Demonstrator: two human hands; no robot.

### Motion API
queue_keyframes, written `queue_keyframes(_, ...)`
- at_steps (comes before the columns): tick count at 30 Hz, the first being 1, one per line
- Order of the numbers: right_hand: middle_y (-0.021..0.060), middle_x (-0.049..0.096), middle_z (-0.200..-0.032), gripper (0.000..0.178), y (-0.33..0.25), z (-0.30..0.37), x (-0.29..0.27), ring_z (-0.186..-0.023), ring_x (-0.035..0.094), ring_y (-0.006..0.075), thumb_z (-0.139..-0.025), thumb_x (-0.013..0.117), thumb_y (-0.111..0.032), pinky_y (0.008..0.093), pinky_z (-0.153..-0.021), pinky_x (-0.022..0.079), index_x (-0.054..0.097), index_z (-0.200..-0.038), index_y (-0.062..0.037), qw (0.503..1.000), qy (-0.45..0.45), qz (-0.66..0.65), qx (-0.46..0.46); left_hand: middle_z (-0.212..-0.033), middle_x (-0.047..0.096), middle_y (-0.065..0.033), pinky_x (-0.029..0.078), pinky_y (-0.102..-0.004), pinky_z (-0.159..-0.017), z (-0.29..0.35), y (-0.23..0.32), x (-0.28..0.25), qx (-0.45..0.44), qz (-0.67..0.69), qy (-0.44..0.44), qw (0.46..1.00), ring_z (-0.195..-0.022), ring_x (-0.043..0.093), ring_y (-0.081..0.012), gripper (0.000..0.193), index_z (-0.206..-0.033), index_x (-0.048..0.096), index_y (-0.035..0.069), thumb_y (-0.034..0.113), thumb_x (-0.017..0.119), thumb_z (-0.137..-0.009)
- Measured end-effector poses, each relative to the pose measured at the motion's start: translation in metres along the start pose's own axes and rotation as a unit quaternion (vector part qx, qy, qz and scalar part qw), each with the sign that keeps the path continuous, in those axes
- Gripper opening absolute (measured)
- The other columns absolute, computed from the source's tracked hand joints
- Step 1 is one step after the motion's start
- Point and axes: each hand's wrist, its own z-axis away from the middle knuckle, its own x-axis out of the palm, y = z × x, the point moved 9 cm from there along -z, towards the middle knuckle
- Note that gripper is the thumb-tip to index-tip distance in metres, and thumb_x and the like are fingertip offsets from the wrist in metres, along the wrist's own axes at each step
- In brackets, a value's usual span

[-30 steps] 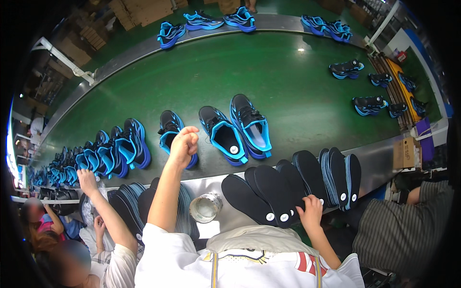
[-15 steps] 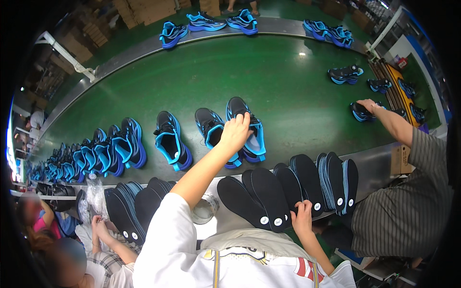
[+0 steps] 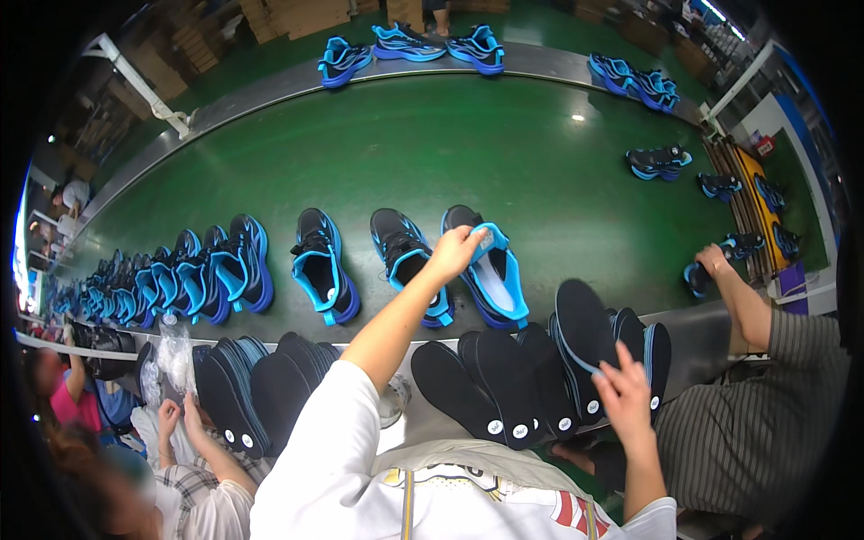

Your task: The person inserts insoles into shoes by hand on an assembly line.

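The left hand (image 3: 457, 253) grips the tongue (image 3: 486, 241) of a black-and-blue laced sneaker (image 3: 514, 279); right of this sneaker, the right hand (image 3: 627, 393) pinches a flat black insole (image 3: 582, 322).

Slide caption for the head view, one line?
Left hand grips a black-and-blue sneaker by its tongue; right hand holds a black insole near more insoles.

the left hand (image 3: 457, 252) is gripping a black-and-blue shoe (image 3: 513, 277) by its tongue (image 3: 485, 239); right of that shoe and nearer, the right hand (image 3: 627, 396) is holding a black insole (image 3: 583, 322).
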Motion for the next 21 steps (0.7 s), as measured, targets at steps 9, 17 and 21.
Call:
queue_keyframes(9, 0.0104, 0.063, -0.089, 0.014, -0.025, -0.123, 0.115, -0.074, 0.056, 0.029, -0.067, 0.062, -0.017, 0.0373, -0.067, 0.047, 0.061, -0.065, -0.0035, 0.99, -0.077, 0.075, -0.096, -0.069, 0.057, -0.0215, 0.044, -0.0384, -0.063, 0.008, 0.017, 0.006, -0.002, -0.015, 0.107, 0.994, -0.068, 0.058, -0.0307, 0.048, -0.077, 0.058, -0.003, 0.042, 0.045, -0.085)
queue_keyframes(17, 0.0152, 0.057, -0.071, 0.01, -0.042, -0.136, 0.184, -0.07, 0.056, 0.0331, -0.068, 0.056, -0.011, 0.0416, -0.064, 0.045, 0.055, -0.065, -0.0012, 0.982, -0.102, 0.076, -0.139, -0.076, 0.057, -0.0243, 0.043, -0.0457, -0.066, 0.007, -0.006, 0.005, 0.027, -0.022, 0.162, 0.986, -0.076, 0.055, -0.0408, 0.044, -0.075, 0.056, -0.004, 0.038, 0.045, -0.086)
queue_keyframes(21, 0.0208, 0.055, -0.073, 0.018, -0.026, -0.146, 0.2, -0.07, 0.054, 0.0389, -0.075, 0.058, -0.013, 0.0452, -0.064, 0.043, 0.052, -0.067, 0.0019, 0.996, -0.058, 0.061, -0.036, -0.069, 0.056, -0.0232, 0.042, -0.0439, -0.061, 0.0, -0.013, 0.011, 0.046, 0.045, 0.17, 0.983, -0.069, 0.056, -0.0392, 0.045, -0.07, 0.055, -0.003, 0.038, 0.046, -0.086)
